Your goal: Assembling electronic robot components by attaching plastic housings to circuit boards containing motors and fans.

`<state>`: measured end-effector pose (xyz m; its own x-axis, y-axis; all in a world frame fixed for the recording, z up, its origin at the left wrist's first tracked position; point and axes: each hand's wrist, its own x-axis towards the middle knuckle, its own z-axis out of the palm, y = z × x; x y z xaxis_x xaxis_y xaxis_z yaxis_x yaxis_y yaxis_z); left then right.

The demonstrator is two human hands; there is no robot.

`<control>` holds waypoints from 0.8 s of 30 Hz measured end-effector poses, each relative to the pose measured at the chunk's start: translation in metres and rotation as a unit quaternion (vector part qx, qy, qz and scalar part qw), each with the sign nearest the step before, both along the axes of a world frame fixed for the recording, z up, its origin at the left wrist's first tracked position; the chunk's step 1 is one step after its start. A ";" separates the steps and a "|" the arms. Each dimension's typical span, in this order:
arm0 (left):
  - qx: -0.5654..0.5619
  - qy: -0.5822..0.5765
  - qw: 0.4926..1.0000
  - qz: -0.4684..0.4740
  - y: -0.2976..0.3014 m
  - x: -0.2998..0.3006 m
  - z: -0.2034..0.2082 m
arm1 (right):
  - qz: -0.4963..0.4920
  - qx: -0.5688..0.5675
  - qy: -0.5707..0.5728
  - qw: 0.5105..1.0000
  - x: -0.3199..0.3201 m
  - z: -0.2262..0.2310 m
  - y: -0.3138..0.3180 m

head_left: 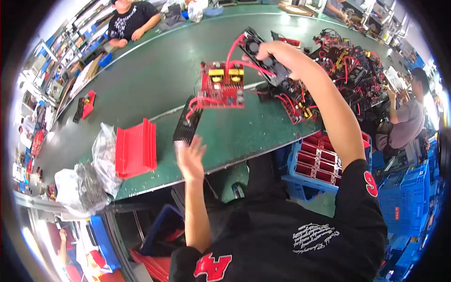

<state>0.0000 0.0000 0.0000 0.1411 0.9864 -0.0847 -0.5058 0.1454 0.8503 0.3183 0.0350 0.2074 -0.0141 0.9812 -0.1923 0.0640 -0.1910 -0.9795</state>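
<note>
1. right hand (281, 55): curled round one black end panel (252, 48); we judge it stiff, light; hold by edges.
2. left of that grip: red circuit board (223, 96) on red cables (231, 50); fragile, we judge; edges only.
3. nearer us, left hand (191, 162): fingers spread; second black panel (187, 126) at fingertips, contact we cannot tell.
</note>
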 end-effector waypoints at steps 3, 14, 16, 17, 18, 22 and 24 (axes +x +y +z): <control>-0.132 -0.363 0.903 -0.187 -0.058 -0.021 0.000 | 0.047 -0.068 -0.004 0.997 0.008 -0.058 -0.052; 0.019 0.295 0.941 -0.163 -0.047 -0.031 0.023 | -0.081 -0.167 0.086 0.979 -0.043 -0.194 -0.095; 0.121 0.375 0.906 -0.155 -0.042 -0.011 0.021 | -0.113 -0.139 0.126 0.976 -0.061 -0.191 -0.107; 0.155 0.406 0.884 -0.170 -0.037 0.003 0.028 | -0.133 -0.106 0.165 0.972 -0.066 -0.193 -0.112; 0.154 0.409 0.883 -0.172 -0.032 0.010 0.029 | -0.134 -0.098 0.178 0.970 -0.070 -0.188 -0.113; 0.161 0.479 0.846 -0.171 -0.019 0.038 0.012 | -0.123 -0.141 0.327 0.926 -0.079 -0.182 -0.113; 0.065 0.498 0.859 -0.103 -0.020 0.046 0.002 | -0.116 -0.142 0.351 0.918 -0.077 -0.188 -0.114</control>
<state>0.0457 -0.0202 0.0022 0.2352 0.9594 -0.1556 0.5059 0.0159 0.8624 0.2414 -0.0786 0.0192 -0.0290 0.8852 -0.4643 -0.6387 -0.3737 -0.6726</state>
